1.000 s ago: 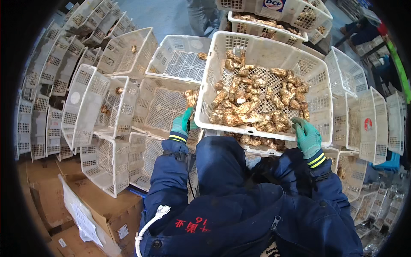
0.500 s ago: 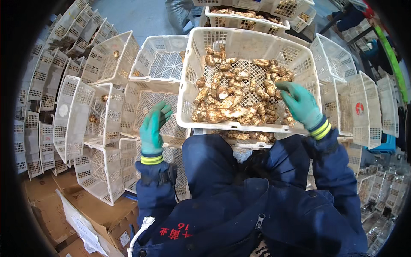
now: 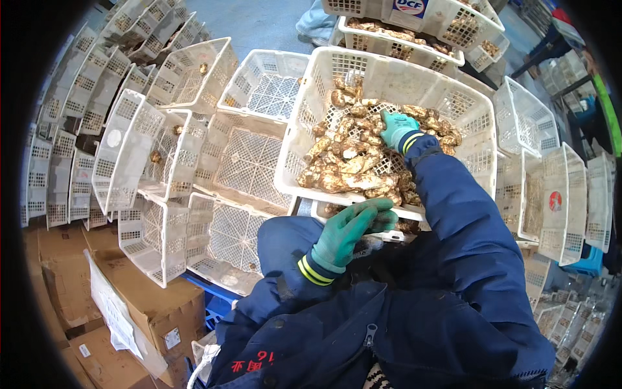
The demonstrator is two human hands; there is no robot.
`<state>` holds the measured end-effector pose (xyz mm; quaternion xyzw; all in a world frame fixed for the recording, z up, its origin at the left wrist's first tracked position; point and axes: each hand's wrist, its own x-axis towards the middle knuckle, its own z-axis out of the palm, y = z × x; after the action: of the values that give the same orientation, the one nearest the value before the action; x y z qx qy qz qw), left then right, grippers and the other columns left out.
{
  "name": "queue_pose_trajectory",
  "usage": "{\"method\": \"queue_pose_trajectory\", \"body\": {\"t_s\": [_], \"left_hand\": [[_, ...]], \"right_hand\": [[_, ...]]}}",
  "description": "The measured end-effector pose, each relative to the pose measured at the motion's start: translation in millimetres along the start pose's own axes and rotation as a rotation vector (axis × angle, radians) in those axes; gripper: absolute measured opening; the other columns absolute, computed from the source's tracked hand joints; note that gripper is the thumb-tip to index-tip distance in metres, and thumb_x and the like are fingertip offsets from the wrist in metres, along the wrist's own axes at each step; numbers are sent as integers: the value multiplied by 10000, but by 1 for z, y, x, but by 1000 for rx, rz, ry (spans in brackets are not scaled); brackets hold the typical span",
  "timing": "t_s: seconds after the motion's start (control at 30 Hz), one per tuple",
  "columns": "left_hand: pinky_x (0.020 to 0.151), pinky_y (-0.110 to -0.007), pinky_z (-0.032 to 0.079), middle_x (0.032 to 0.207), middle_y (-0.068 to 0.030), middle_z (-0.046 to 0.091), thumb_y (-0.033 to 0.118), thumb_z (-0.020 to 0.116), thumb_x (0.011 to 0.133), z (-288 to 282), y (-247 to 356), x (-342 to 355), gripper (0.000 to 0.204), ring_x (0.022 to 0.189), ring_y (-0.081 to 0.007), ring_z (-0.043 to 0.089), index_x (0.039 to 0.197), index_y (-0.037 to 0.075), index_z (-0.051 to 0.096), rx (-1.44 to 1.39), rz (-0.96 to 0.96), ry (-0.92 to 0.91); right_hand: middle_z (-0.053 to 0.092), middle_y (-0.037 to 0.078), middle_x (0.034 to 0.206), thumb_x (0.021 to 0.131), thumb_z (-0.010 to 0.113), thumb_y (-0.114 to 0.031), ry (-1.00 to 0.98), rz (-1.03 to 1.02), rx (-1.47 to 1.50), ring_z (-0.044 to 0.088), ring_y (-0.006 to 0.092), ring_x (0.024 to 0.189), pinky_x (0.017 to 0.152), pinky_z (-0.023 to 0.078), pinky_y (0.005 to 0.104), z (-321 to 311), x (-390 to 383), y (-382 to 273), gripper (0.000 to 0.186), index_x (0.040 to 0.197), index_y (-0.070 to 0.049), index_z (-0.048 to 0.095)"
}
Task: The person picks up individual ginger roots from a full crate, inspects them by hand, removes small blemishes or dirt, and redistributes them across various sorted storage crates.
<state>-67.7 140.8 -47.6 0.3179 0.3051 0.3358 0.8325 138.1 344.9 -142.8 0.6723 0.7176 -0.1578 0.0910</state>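
A white plastic crate (image 3: 395,61) stands before me, with a heap of brown and cream mushrooms (image 3: 350,159) spread over its perforated floor. My right hand (image 3: 398,127), in a green glove, reaches down among the mushrooms near the middle of the crate. Its fingertips are hidden behind the back of the hand, so their grip does not show. Just outside the crate's front rim is my left hand (image 3: 353,233), also green-gloved, fingers stretched to the right with nothing seen in them. Beneath, more mushrooms show in a lower crate (image 3: 322,209).
To the left stand several crates, among them a bare-floored crate (image 3: 249,159) and one tipped on its side (image 3: 120,139) near a few loose mushrooms. Filled crates (image 3: 402,42) are stacked beyond. Cardboard boxes (image 3: 139,285) lie at lower left; further crates (image 3: 525,117) line the right.
My right hand has moved from the crate's right side inward onto the mushrooms. My left hand has come from the left of the crate to its front rim. The view has shifted slightly.
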Motion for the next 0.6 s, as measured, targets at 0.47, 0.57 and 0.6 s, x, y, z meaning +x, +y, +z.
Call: {"method": "queue_pose_trajectory", "body": {"t_s": [0.47,0.57,0.6], "left_hand": [[944,-337,433,1106,-145,592,340,355,987,-9,-6,9,515,1048,-230,570,1296,-70,398,305,284,-210],[922,-333,433,1049,-123,610,370,309,993,-7,-7,10,537,1012,-216,577,1303,-59,400,256,302,-288],[895,-341,447,1051,-132,613,378,283,992,-5,-13,11,549,975,-228,592,1302,-58,402,53,155,-267]], "right_hand": [[606,48,1053,839,620,-207,-287,-400,1608,573,135,920,828,457,258,-76,-93,20,491,1238,44,479],[549,124,1216,870,570,-143,-400,-539,1827,530,186,1126,960,412,294,-95,-155,-8,564,1345,61,344],[555,129,1203,855,575,-141,-376,-453,1861,550,203,1097,942,429,304,-85,-173,-14,570,1340,55,349]]}}
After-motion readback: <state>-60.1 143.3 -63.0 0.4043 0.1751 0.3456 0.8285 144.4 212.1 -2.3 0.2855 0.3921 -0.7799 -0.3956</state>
